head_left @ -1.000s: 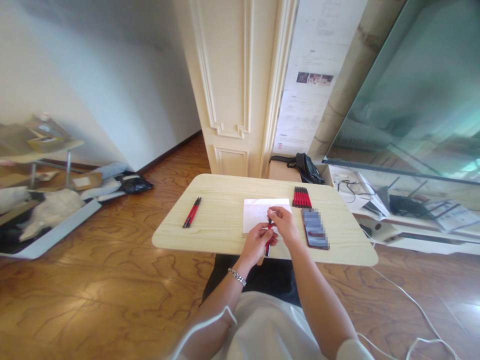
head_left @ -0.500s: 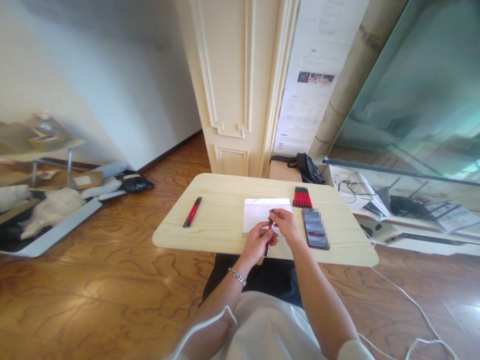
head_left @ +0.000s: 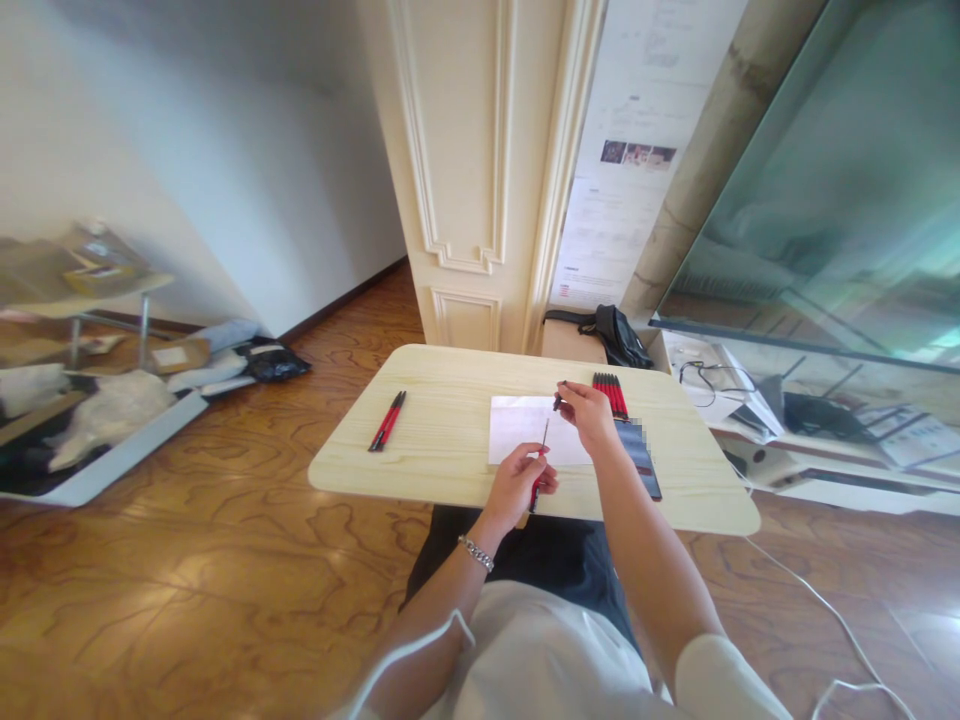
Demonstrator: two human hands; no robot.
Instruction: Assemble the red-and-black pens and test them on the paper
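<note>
My left hand (head_left: 520, 480) is closed on a red and black pen (head_left: 537, 478) near the front edge of the small wooden table (head_left: 450, 450); a thin refill tip sticks up out of the pen body. My right hand (head_left: 592, 412) is raised over the white sheet of paper (head_left: 517, 430), pinching a small dark pen part (head_left: 558, 400) that has come off the pen. A row of several red and black pens (head_left: 609, 393) lies just behind my right hand. Two more red pens (head_left: 387, 421) lie on the table's left side.
A dark phone (head_left: 645, 460) lies on the table to the right of the paper. Behind the table stand a cream door frame (head_left: 480, 170), a black bag (head_left: 619, 338) and a glass panel with cables. Clutter and a low shelf lie at the left on the wooden floor.
My right hand has pulled away from the pen, up and back to the right, carrying the small dark part. The refill tip is now bare. My left hand stays in place.
</note>
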